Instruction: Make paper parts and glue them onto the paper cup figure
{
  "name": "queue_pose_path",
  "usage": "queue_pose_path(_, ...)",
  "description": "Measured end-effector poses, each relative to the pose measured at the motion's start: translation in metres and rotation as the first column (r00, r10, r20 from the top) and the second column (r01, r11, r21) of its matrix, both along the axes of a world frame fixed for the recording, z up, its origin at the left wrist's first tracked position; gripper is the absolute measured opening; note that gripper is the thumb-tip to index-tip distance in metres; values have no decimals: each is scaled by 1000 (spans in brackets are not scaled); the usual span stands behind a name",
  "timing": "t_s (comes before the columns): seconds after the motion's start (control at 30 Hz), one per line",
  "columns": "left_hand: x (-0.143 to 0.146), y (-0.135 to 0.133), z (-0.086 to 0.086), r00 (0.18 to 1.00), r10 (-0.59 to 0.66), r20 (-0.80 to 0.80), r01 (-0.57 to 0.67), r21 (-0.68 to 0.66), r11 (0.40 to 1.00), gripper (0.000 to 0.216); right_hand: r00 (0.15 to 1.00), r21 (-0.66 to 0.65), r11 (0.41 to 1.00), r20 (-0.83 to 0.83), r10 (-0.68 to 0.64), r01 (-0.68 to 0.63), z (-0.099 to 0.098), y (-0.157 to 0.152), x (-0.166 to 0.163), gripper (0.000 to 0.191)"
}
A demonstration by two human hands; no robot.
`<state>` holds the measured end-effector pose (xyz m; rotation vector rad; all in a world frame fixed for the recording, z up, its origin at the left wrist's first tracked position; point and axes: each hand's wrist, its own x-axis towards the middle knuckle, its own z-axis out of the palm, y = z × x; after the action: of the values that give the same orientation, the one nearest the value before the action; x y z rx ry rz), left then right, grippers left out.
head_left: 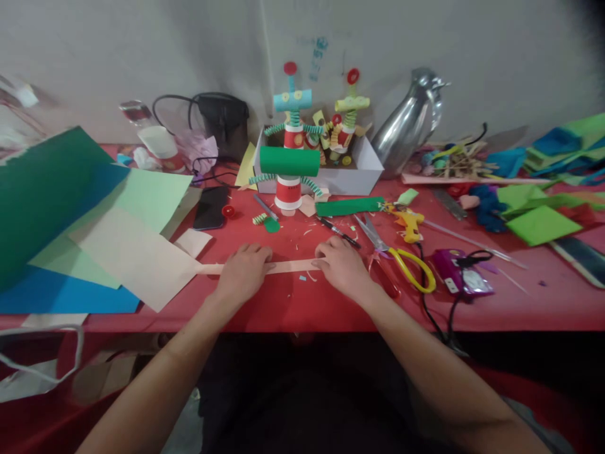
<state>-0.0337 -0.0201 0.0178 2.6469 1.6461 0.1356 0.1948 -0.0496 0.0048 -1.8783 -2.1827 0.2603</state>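
A narrow pale peach paper strip (292,267) stretches sideways across the red table near its front edge. My left hand (246,268) is closed over the strip, and its left end passes beyond the hand towards a peach sheet. With fingers bent, my right hand (341,263) pinches the right end. A paper-cup figure (288,192) with a green roll across its top stands just behind the strip. Closest to my right hand lie a black marker (338,231), scissors with yellow handles (411,268) and a green paper strip (350,206).
Coloured paper sheets (137,258) and a dark phone (210,208) lie on the left. Behind stand a white box (362,170) of cup figures and a steel jug (406,126). A yellow glue gun (407,224) and a purple power strip (460,274) with cables lie right.
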Motion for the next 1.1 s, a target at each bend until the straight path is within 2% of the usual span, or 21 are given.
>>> queue_pose_path(0.07, 0, -3, -5, 999, -49, 1, 49, 64, 997, 10, 1000, 6, 1000, 25, 15, -15, -3, -2, 0, 10)
queue_pose_path(0.13, -1, -6, -10, 999, -47, 6, 46, 103, 994, 9, 1000, -23, 1000, 14, 22, -22, -6, -3, 0, 8)
queue_pose_path(0.3, -6, -14, -18, 986, -99, 137, 77, 161, 984, 19, 987, -71, 993, -136, 86, -97, -7, -5, 2, 14)
queue_pose_path(0.43, -10, -19, -14, 939, -128, 318, 66, 198, 978, 26, 961, -11, 980, -197, 194, -200, 3, -10, 2, 19)
queue_pose_path(0.53, -17, -19, -6, 906, -146, 397, 79, 181, 980, 24, 950, 30, 974, -214, 228, -227, 13, -18, 1, 22)
queue_pose_path(0.67, -29, -17, 6, 930, -171, 324, 111, 195, 974, 26, 952, 107, 981, -244, 183, -161, 21, -27, 4, 28)
queue_pose_path(0.8, -36, -18, 14, 935, -225, 273, 155, 256, 954, 28, 890, 152, 980, -417, 184, -132, 25, -28, 13, 32)
queue_pose_path(0.9, -38, -20, 14, 930, -218, 296, 146, 247, 958, 29, 866, 189, 977, -468, 176, -96, 29, -28, 20, 32)
queue_pose_path(0.97, -41, -21, 13, 921, -187, 341, 109, 236, 966, 32, 844, 176, 983, -519, 135, -49, 32, -27, 25, 29)
queue_pose_path(1.1, -53, -18, 7, 904, -134, 407, 71, 165, 984, 43, 778, 35, 999, -627, 40, -23, 36, -26, 36, 30)
